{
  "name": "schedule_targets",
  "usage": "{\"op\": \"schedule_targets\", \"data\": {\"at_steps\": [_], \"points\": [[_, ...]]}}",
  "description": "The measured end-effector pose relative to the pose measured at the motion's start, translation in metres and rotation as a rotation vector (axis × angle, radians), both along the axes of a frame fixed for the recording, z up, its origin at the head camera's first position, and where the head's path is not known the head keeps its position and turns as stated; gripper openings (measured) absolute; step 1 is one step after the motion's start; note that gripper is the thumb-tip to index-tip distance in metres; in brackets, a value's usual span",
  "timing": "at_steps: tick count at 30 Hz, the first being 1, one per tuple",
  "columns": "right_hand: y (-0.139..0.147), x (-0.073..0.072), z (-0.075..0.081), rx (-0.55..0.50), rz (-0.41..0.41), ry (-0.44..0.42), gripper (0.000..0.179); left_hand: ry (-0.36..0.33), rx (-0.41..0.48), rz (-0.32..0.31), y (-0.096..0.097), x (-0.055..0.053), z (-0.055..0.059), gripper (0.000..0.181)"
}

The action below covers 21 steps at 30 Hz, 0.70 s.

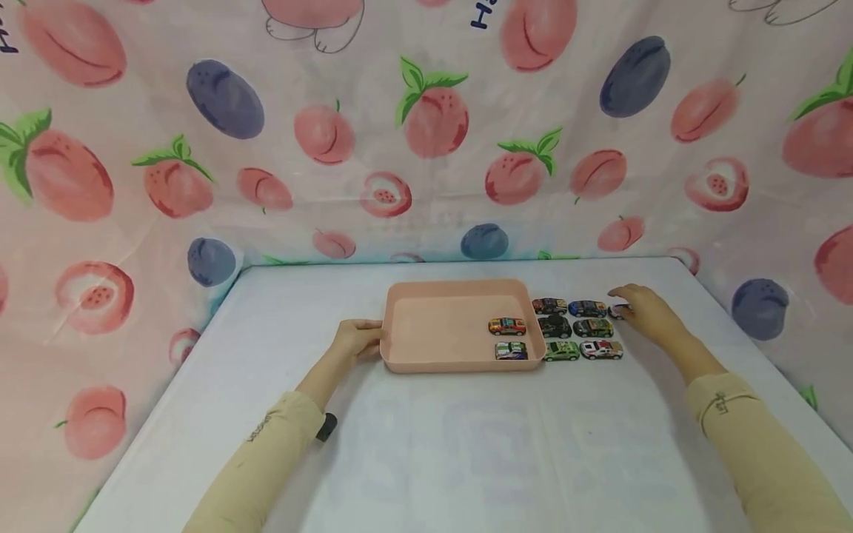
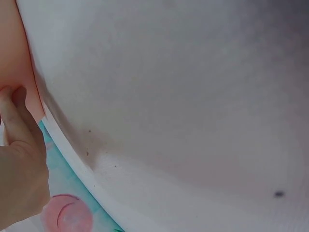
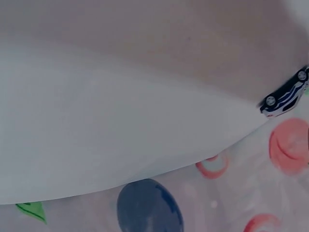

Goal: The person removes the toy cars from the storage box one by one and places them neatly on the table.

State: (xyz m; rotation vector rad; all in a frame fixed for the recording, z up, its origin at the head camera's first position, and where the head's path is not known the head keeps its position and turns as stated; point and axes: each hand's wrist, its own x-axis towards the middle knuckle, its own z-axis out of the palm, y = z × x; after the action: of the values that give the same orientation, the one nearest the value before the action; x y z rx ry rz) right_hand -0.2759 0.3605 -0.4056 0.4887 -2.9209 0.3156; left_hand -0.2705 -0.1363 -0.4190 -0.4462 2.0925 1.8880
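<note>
A shallow pink tray (image 1: pixel 433 363) lies on the white table, and my left hand (image 1: pixel 356 338) pinches its left rim. The left wrist view shows that hand's fingers (image 2: pixel 17 108) on the tray wall (image 2: pixel 14 53). Inside the tray at its right end are a red-yellow toy car (image 1: pixel 507 326) and a white-green toy car (image 1: pixel 511 351). My right hand (image 1: pixel 643 311) reaches over a white-blue toy car (image 1: pixel 618 312), partly hidden by it, with fingers apart around the car. This car (image 3: pixel 286 95) also appears at the right edge of the right wrist view.
Several toy cars stand in rows right of the tray, among them a black one (image 1: pixel 554 326), a green one (image 1: pixel 562 351) and a white-red one (image 1: pixel 601 349). A fruit-printed cloth (image 1: pixel 426 192) hangs behind the table (image 1: pixel 466 444).
</note>
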Motion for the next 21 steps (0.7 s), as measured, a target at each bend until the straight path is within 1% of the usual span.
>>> {"op": "schedule_targets", "data": {"at_steps": [8, 14, 21], "points": [[-0.022, 0.003, 0.008, -0.045, 0.049, 0.053, 0.026, -0.006, -0.018, 0.0, 0.0, -0.002, 0.005, 0.038], [-0.041, 0.007, 0.017, -0.054, 0.06, 0.034, 0.028, -0.017, -0.014, 0.01, 0.0, -0.002, 0.006, 0.038], [-0.055, 0.013, 0.016, -0.092, 0.097, 0.035, 0.028, 0.01, -0.013, -0.006, -0.001, -0.001, 0.002, 0.038]]}}
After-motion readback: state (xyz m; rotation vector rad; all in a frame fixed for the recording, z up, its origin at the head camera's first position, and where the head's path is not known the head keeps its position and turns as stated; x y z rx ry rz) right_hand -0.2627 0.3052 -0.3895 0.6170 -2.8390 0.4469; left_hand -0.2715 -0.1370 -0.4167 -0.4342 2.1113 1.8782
